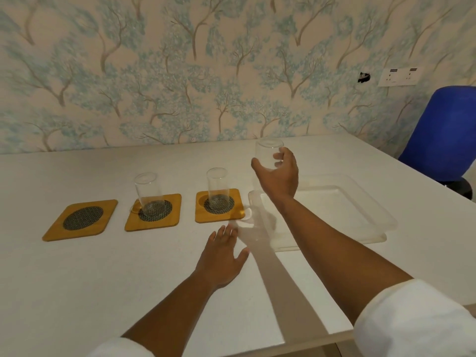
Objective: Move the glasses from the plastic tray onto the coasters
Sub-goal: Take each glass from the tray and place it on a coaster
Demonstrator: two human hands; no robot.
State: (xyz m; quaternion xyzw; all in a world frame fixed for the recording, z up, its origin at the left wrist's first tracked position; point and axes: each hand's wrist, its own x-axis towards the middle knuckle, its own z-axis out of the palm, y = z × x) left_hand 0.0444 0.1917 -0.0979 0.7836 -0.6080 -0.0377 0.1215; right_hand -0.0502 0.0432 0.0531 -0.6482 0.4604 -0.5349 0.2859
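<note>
Three wooden coasters with dark mesh centres lie in a row on the white table. The left coaster (81, 219) is bare. A clear glass (146, 191) stands on the middle coaster (153, 212), and another glass (218, 188) stands on the right coaster (219, 205). My right hand (279, 173) is shut on a third clear glass (268, 153), held in the air above the far left part of the clear plastic tray (334, 215). Nothing else shows in the tray. My left hand (221, 256) rests flat and open on the table, in front of the right coaster.
A papered wall runs along the table's far edge. A blue chair (443, 135) stands past the table's right side. The table's near edge passes under my forearms.
</note>
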